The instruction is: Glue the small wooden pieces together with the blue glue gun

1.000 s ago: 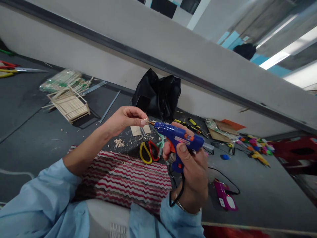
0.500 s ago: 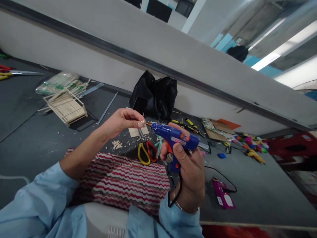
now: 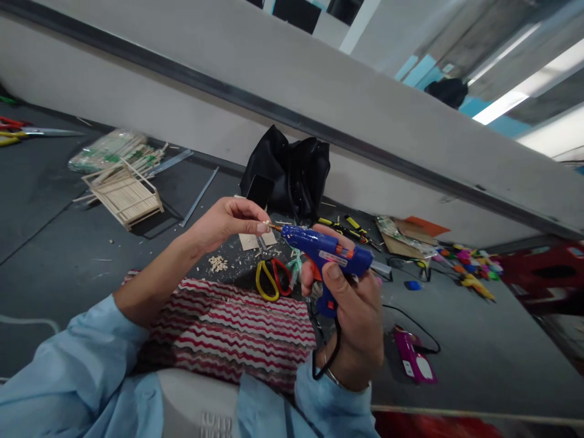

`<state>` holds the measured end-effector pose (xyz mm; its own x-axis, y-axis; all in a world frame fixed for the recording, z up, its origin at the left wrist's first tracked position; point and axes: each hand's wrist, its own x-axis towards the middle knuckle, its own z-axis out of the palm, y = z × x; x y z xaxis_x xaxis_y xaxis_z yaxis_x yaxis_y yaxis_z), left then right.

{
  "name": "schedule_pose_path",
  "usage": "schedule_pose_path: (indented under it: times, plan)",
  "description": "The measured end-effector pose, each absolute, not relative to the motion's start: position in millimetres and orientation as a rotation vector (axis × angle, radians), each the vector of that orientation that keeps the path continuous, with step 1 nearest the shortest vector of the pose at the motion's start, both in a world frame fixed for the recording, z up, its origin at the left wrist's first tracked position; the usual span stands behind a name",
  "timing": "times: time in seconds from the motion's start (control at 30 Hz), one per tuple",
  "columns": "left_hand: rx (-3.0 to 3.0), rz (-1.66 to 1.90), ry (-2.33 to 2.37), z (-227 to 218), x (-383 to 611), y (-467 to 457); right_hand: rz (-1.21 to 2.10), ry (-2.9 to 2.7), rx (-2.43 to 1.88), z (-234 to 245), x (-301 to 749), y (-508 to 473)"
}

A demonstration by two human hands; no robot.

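My right hand (image 3: 353, 304) is wrapped round the handle of a blue glue gun (image 3: 319, 246), its nozzle pointing left. At the nozzle tip, my left hand (image 3: 232, 224) pinches a tiny pale wooden piece (image 3: 266, 225), mostly covered by the fingers. Beneath the hands lie scissors (image 3: 269, 281) with one yellow and one red handle loop. A small heap of cut wooden bits (image 3: 218, 263) rests left of them. Over my lap is a red-and-white striped cloth (image 3: 228, 322).
A small frame of thin sticks (image 3: 125, 198) stands at the left beside bagged sticks (image 3: 109, 149). A black bag (image 3: 292, 170) leans on the low wall behind a phone (image 3: 260, 191). Coloured pompoms (image 3: 469, 261) and a purple device (image 3: 414, 356) with a cord are on the right.
The whole view has shifted slightly, moving things a little rightward. Both hands keep the same grips, with the glue gun nozzle still at the small piece.
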<state>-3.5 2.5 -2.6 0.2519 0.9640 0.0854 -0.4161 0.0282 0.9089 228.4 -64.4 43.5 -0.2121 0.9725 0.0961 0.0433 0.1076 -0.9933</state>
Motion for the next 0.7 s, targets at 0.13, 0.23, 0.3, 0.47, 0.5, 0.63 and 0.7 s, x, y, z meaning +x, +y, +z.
schedule_pose_path:
  times: [0.13, 0.23, 0.3, 0.47, 0.5, 0.63, 0.7]
  plan:
    - [1.027, 1.211, 0.679, -1.8, -3.9, 2.6, 1.244, -1.449, -1.078, 46.0, 226.0, -66.2]
    - [1.023, 1.227, 0.663, -1.0, -4.7, 2.7, 1.246, -1.443, -1.081, 46.6, 225.4, -67.3]
    - [1.024, 1.238, 0.659, -0.5, -5.0, 2.5, 1.253, -1.436, -1.074, 46.2, 226.3, -67.7]
    - [1.027, 1.228, 0.666, -0.1, -4.5, 2.1, 1.27, -1.436, -1.03, 44.9, 227.1, -67.0]
    - [1.03, 1.227, 0.671, -0.4, -4.5, 2.2, 1.266, -1.441, -1.029, 44.8, 226.7, -66.6]
    - [1.044, 1.252, 0.682, -1.9, -6.0, 2.6, 1.257, -1.442, -1.064, 45.9, 226.2, -67.1]
    - [1.047, 1.266, 0.681, -1.3, -7.5, 2.4, 1.236, -1.448, -1.07, 48.1, 228.0, -69.2]
